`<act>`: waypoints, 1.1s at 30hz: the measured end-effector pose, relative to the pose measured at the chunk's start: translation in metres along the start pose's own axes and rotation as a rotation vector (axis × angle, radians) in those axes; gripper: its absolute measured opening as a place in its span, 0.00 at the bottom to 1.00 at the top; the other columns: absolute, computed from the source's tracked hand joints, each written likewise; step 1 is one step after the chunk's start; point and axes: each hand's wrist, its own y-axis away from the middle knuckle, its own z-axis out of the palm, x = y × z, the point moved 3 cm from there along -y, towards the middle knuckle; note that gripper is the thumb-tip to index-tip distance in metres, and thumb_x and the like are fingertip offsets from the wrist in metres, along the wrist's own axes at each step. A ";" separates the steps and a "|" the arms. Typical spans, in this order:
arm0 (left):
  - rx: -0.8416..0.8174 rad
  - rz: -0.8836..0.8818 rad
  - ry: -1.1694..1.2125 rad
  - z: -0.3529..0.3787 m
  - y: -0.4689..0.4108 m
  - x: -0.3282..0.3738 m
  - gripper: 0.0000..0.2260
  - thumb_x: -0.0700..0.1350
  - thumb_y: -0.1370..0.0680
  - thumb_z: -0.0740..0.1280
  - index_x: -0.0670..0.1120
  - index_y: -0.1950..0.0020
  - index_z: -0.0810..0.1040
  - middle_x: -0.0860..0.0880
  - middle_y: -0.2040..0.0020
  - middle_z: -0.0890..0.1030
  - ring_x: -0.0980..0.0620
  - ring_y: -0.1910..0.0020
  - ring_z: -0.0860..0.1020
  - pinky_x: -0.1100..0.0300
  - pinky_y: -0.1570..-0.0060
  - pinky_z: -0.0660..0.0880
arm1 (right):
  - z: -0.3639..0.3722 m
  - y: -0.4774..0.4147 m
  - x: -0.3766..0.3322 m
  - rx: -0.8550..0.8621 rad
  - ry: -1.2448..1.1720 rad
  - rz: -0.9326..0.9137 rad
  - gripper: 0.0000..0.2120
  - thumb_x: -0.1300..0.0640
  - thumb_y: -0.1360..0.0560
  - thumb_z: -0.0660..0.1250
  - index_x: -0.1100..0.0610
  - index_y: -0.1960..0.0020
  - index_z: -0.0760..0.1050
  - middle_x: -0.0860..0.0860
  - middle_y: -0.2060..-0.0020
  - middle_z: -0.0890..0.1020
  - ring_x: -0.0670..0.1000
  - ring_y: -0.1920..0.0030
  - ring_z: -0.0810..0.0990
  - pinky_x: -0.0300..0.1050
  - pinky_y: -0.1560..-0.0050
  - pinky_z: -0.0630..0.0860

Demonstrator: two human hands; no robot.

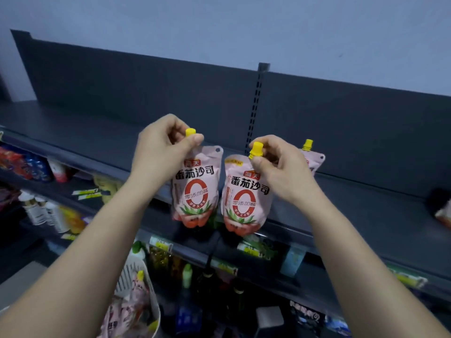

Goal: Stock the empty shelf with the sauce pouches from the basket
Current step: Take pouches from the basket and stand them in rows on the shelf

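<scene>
Sauce pouches (195, 189) dangle from left hand (158, 154), right hand (280, 172).

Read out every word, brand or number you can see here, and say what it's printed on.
"海天": red brand tag on the left pouch and the right pouch.
"番茄沙司": big black characters on both.
"0": large red numeral on both.
"零添加", then one unclear character: across that numeral.
Too blurred: the pouches' small print, the third pouch on the shelf, the yellow price tags.

Glossy plastic pouches (195, 189), matt dark metal shelf (97, 132); white plastic basket (133, 272)
</scene>
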 end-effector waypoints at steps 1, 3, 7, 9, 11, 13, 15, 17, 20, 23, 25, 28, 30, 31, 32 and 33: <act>-0.011 -0.003 0.020 0.012 -0.002 0.004 0.07 0.46 0.28 0.73 0.47 0.62 0.76 0.55 0.68 0.74 0.56 0.68 0.72 0.62 0.66 0.70 | -0.008 -0.001 0.006 0.008 0.003 0.009 0.08 0.63 0.25 0.65 0.52 0.49 0.76 0.49 0.59 0.81 0.53 0.56 0.79 0.52 0.51 0.78; -0.032 -0.009 0.045 0.034 -0.007 0.011 0.07 0.46 0.28 0.73 0.47 0.62 0.76 0.54 0.68 0.75 0.55 0.67 0.72 0.61 0.65 0.70 | -0.023 -0.002 0.017 0.024 0.003 0.034 0.08 0.63 0.25 0.65 0.53 0.49 0.76 0.47 0.60 0.80 0.52 0.55 0.79 0.49 0.51 0.77; -0.056 -0.034 0.054 0.071 -0.018 0.018 0.08 0.46 0.28 0.72 0.43 0.59 0.77 0.54 0.69 0.74 0.57 0.70 0.71 0.68 0.71 0.68 | -0.047 -0.007 0.038 0.064 0.025 0.090 0.08 0.64 0.25 0.65 0.55 0.48 0.77 0.45 0.59 0.80 0.48 0.56 0.79 0.44 0.53 0.75; -0.065 -0.038 0.041 0.086 -0.022 0.019 0.08 0.47 0.27 0.72 0.43 0.58 0.77 0.55 0.69 0.74 0.59 0.72 0.71 0.69 0.72 0.68 | -0.054 -0.010 0.049 0.077 0.040 0.109 0.09 0.63 0.25 0.65 0.53 0.48 0.77 0.43 0.59 0.80 0.45 0.57 0.78 0.42 0.53 0.75; -0.083 -0.037 0.034 0.099 -0.027 0.019 0.08 0.47 0.27 0.71 0.44 0.59 0.77 0.55 0.68 0.75 0.57 0.70 0.72 0.66 0.69 0.69 | -0.059 -0.013 0.060 0.087 0.047 0.129 0.09 0.63 0.25 0.65 0.52 0.48 0.77 0.43 0.59 0.80 0.45 0.56 0.78 0.43 0.53 0.76; -0.100 -0.034 0.027 0.112 -0.032 0.016 0.07 0.48 0.27 0.71 0.46 0.60 0.76 0.54 0.67 0.76 0.56 0.68 0.74 0.62 0.66 0.70 | -0.062 -0.016 0.071 0.102 0.052 0.149 0.09 0.63 0.25 0.65 0.51 0.49 0.77 0.45 0.57 0.82 0.48 0.54 0.79 0.47 0.51 0.77; -0.111 -0.034 0.023 0.124 -0.039 0.012 0.08 0.48 0.27 0.71 0.47 0.60 0.75 0.54 0.67 0.76 0.56 0.67 0.74 0.60 0.65 0.72 | -0.064 -0.018 0.082 0.118 0.054 0.163 0.09 0.62 0.25 0.66 0.50 0.49 0.77 0.46 0.55 0.83 0.49 0.52 0.80 0.51 0.49 0.78; -0.121 -0.042 0.027 0.137 -0.047 0.006 0.08 0.48 0.27 0.71 0.47 0.61 0.75 0.54 0.66 0.76 0.55 0.67 0.75 0.55 0.64 0.75 | -0.065 -0.021 0.091 0.135 0.058 0.174 0.08 0.62 0.25 0.66 0.51 0.49 0.77 0.46 0.55 0.82 0.49 0.52 0.80 0.52 0.48 0.78; -0.139 -0.052 0.028 0.156 -0.061 -0.004 0.08 0.49 0.27 0.71 0.47 0.60 0.75 0.53 0.66 0.77 0.53 0.66 0.76 0.50 0.62 0.77 | -0.065 -0.026 0.101 0.139 0.035 0.196 0.08 0.63 0.25 0.66 0.52 0.50 0.78 0.44 0.56 0.82 0.47 0.52 0.80 0.48 0.48 0.78; -0.156 -0.061 0.030 0.175 -0.077 -0.015 0.08 0.49 0.27 0.71 0.47 0.60 0.75 0.54 0.66 0.76 0.53 0.66 0.76 0.49 0.61 0.78 | -0.062 -0.034 0.110 0.128 0.022 0.212 0.08 0.63 0.25 0.66 0.52 0.50 0.78 0.42 0.58 0.81 0.43 0.54 0.80 0.42 0.51 0.76; -0.173 -0.065 0.041 0.188 -0.088 -0.023 0.08 0.49 0.27 0.71 0.47 0.60 0.75 0.54 0.67 0.76 0.54 0.67 0.75 0.51 0.62 0.77 | -0.060 -0.038 0.116 0.125 0.012 0.219 0.08 0.64 0.25 0.66 0.52 0.50 0.77 0.41 0.59 0.81 0.40 0.56 0.79 0.38 0.52 0.75; -0.199 -0.074 0.044 0.209 -0.103 -0.034 0.08 0.48 0.27 0.71 0.48 0.60 0.74 0.54 0.66 0.77 0.54 0.66 0.76 0.54 0.62 0.75 | -0.057 -0.043 0.124 0.123 -0.004 0.220 0.08 0.64 0.24 0.66 0.51 0.52 0.77 0.40 0.61 0.81 0.38 0.58 0.79 0.36 0.53 0.74; -0.220 -0.076 0.042 0.223 -0.112 -0.042 0.08 0.49 0.27 0.71 0.48 0.59 0.74 0.52 0.63 0.79 0.52 0.63 0.78 0.54 0.61 0.75 | -0.056 -0.046 0.129 0.117 -0.005 0.226 0.09 0.65 0.25 0.66 0.51 0.52 0.77 0.42 0.61 0.81 0.40 0.57 0.80 0.40 0.52 0.76; -0.233 -0.075 0.043 0.231 -0.116 -0.045 0.08 0.49 0.27 0.71 0.48 0.59 0.74 0.51 0.62 0.79 0.51 0.62 0.78 0.53 0.61 0.76 | -0.055 -0.047 0.131 0.109 0.002 0.231 0.09 0.65 0.25 0.66 0.51 0.52 0.78 0.44 0.59 0.82 0.43 0.55 0.80 0.44 0.50 0.78; -0.249 -0.070 0.047 0.238 -0.120 -0.048 0.08 0.49 0.27 0.71 0.48 0.58 0.74 0.50 0.62 0.79 0.51 0.61 0.78 0.53 0.60 0.76 | -0.054 -0.048 0.133 0.098 0.012 0.234 0.09 0.64 0.25 0.66 0.51 0.51 0.78 0.46 0.57 0.83 0.47 0.53 0.81 0.48 0.49 0.79; -0.265 -0.063 0.051 0.245 -0.122 -0.051 0.08 0.49 0.27 0.71 0.48 0.58 0.74 0.50 0.62 0.79 0.51 0.61 0.78 0.53 0.60 0.76 | -0.052 -0.048 0.135 0.091 0.022 0.232 0.09 0.64 0.25 0.66 0.51 0.51 0.78 0.48 0.56 0.84 0.50 0.52 0.81 0.53 0.48 0.79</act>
